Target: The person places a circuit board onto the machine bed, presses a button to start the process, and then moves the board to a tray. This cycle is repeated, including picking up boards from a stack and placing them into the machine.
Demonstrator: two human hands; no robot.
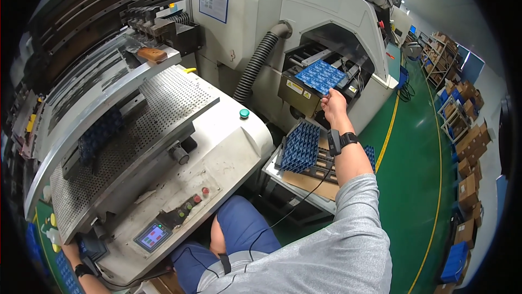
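Note:
My right hand (334,103) reaches forward and pinches the near corner of a blue circuit board panel (319,75). The panel lies flat over the rails at the mouth of a white machine (331,0). My left hand (70,250) is at the lower left, beside the front corner of a white printing machine (239,147); its fingers are mostly hidden there. Below my right forearm, a rack (315,171) on a small white table holds several blue panels (300,144) standing close together.
A perforated metal plate (157,98) and a tilted frame cover the printing machine's bed. A small touch screen (153,236), coloured buttons and a green button (244,113) sit on its front. A black ribbed hose (254,65) runs between the machines. Cardboard boxes (466,192) line the right wall.

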